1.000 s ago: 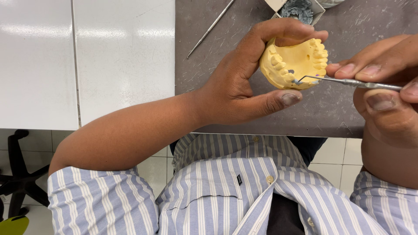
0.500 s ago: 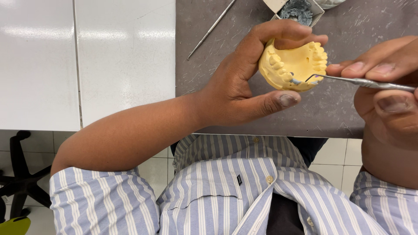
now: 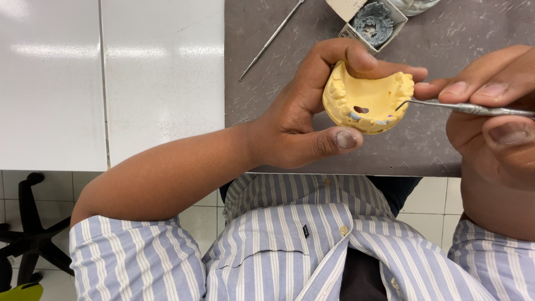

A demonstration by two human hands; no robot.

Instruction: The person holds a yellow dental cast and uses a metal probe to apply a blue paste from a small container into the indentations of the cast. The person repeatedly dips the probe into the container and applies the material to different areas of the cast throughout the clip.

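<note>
Yellow plaster teeth model (image 3: 368,103) sits gripped in the left hand (image 3: 304,120), thumb below and fingers curled over its top, held above the grey mat (image 3: 434,145) near its front edge. Right hand (image 3: 490,117) pinches a thin metal pick (image 3: 462,107), tip touching the model's right end. Farther back lie a metal probe (image 3: 272,39) and a small box (image 3: 365,21).

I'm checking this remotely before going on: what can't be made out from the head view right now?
- Yellow tooth model: its underside, hidden by the left hand.
- Metal hand tool: its far end, cut off by the right edge; whether its hooked tip touches the model is too fine to tell.
- Right hand: partly cut off by the right edge.
- Small box: cut by the top edge.
</note>
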